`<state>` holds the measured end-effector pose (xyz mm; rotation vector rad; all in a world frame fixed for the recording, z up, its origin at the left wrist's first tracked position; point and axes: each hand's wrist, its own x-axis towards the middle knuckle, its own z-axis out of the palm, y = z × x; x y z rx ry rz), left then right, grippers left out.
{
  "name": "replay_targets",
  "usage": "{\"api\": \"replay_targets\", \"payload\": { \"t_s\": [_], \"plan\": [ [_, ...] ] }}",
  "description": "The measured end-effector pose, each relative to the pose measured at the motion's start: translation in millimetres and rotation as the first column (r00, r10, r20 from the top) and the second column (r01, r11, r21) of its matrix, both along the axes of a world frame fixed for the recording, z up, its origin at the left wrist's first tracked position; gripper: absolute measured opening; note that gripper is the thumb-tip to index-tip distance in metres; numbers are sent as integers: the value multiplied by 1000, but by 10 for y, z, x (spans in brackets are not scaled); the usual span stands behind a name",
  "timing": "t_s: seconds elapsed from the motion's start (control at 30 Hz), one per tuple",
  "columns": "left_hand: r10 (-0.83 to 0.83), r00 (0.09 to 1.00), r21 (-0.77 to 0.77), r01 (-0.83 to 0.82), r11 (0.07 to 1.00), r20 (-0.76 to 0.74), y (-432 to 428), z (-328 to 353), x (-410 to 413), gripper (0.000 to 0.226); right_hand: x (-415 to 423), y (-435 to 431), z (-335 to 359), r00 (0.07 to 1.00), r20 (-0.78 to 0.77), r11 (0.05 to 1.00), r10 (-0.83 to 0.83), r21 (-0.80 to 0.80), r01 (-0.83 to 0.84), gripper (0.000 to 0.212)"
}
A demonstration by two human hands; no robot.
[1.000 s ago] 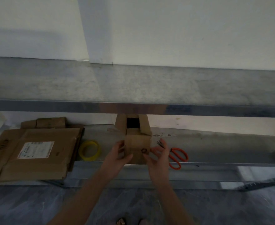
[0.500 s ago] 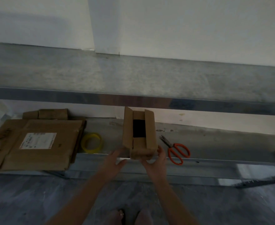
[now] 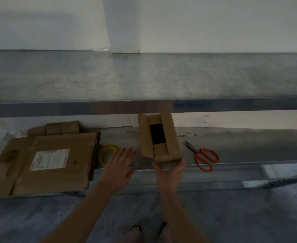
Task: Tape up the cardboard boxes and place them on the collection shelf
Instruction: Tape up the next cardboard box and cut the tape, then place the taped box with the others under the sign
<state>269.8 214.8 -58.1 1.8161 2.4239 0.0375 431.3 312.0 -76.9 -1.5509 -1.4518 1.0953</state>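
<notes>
R hand [image 3: 170,172] is gripping near end of open cardboard box [image 3: 169,135], centre frame, at lower shelf [image 3: 232,142] front edge. L hand [image 3: 119,165] is hovering, fingers straight, holding nothing, beside yellow tape roll [image 3: 109,147].

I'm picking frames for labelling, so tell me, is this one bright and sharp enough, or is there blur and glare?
Head view: dim and bluish throughout; upper shelf surface smeared and soft; label on the flattened cardboard unreadable; pale glare on the lower shelf's front rail at far right; open box and scissors soft-edged but recognisable.
</notes>
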Motion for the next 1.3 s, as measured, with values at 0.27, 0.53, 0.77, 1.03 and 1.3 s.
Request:
{"api": "replay_targets", "payload": {
  "t_s": [0.27,0.53,0.77,1.03,1.3],
  "plan": [
    [-150,988,40,150,988,22,-24,190,-38,59,330,-102,227,995,95,993,-28,118,17,104],
    [-340,940,99,337,936,11,759,371,726,59,1469,217,491,976,98,973,-193,148,177,103],
    [-494,866,189,474,860,79,1729,364,2255,50,3030,843,637,959,109,956,-261,171,240,101],
    [-487,868,211,461,862,93,2671,403,3991,59,4833,1774,719,951,196,963,-237,178,203,107],
    [-522,828,210,484,850,203,3701,281,5250,65,5918,2994,540,951,208,972,-228,106,209,103]
  ]
}}
